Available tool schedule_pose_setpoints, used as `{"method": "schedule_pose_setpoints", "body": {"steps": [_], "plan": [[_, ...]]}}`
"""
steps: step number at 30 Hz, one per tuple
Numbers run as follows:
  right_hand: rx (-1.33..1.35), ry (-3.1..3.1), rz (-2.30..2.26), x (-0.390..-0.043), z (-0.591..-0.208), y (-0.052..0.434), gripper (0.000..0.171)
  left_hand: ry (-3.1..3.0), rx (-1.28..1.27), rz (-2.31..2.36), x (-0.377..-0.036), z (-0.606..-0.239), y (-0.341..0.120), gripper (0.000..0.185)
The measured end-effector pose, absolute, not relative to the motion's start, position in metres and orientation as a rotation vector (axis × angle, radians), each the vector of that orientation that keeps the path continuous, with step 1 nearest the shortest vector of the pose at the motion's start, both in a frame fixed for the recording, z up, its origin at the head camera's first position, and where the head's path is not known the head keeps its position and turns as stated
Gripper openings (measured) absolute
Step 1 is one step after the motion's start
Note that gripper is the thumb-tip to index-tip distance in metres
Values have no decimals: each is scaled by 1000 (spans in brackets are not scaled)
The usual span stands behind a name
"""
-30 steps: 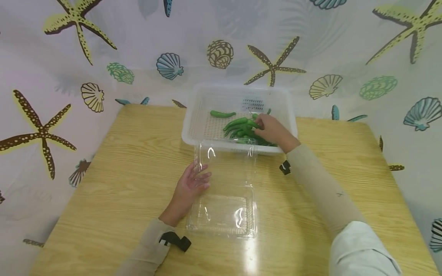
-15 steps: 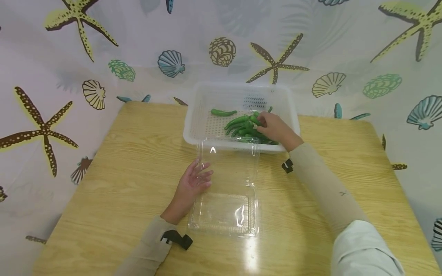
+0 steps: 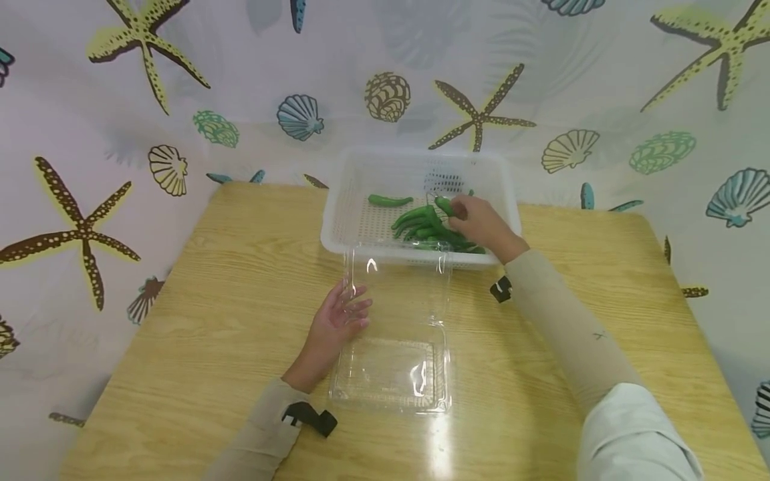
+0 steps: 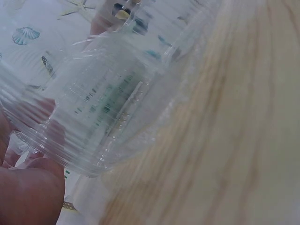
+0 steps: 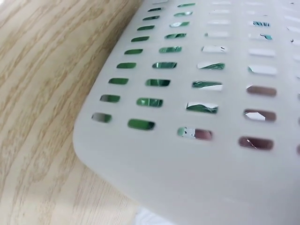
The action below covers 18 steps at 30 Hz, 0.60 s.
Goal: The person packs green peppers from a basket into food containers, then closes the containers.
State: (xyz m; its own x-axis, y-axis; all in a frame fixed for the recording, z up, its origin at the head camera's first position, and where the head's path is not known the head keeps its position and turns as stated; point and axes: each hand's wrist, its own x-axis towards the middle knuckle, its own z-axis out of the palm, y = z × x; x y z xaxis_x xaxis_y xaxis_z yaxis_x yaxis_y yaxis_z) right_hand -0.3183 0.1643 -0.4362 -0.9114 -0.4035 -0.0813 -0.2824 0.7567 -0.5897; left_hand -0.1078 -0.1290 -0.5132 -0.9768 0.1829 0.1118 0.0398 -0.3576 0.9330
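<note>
A white slotted basket (image 3: 345,234) stands at the table's far side with several green peppers (image 3: 421,226) piled inside. My right hand (image 3: 478,220) reaches into it and pinches one green pepper (image 3: 444,205), lifted a little above the pile. A clear plastic clamshell box (image 3: 391,374) lies open in front of the basket, its lid (image 3: 397,294) raised. My left hand (image 3: 337,317) rests with relaxed fingers against the lid's left edge. The left wrist view shows the ribbed clear plastic (image 4: 93,108) up close beside my fingers (image 4: 28,192). The right wrist view shows only the basket's wall (image 5: 197,117).
One single pepper (image 3: 390,200) lies apart at the basket's back left. The wooden table (image 3: 198,321) is ringed by a curtain printed with starfish and shells (image 3: 120,133). Bare wood lies to the left and right of the box.
My right hand has raised one pepper off the pile and moved it slightly back. My left hand stays on the lid.
</note>
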Motion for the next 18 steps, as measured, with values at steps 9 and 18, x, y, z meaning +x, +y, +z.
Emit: {"method": "schedule_pose_setpoints", "body": {"steps": [9, 18], "plan": [[-589, 2825, -997, -319, -434, 165, 38, 1735, 297, 2493, -108, -512, -128, 80], [-638, 2874, -1186, -313, -426, 166, 36, 1724, 268, 2503, -107, -511, -128, 80]]}}
